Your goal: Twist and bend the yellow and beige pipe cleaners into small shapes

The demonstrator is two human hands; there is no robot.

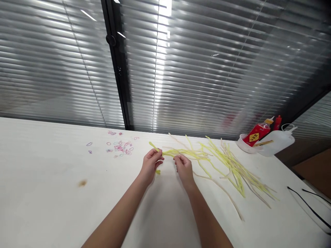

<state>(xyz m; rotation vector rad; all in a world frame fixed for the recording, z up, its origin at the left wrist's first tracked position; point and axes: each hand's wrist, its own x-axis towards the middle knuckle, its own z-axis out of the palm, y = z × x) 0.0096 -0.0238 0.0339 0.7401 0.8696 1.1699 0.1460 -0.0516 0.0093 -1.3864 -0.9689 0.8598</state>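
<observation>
Both pinched closed, the left hand (152,162) and right hand (183,167) grip yellow strands (168,152) over the desk (51,210). Right of these strands lies a yellow-and-beige bundle (232,161); left of them, small coloured loops (120,148).

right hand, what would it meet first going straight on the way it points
The right hand would probably meet the yellow strands just past its fingers; depth is unclear, and it may be touching them.

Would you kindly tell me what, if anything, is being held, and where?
The left hand pinches yellow strands near one end; whether the right hand also grips them cannot be told.
</observation>
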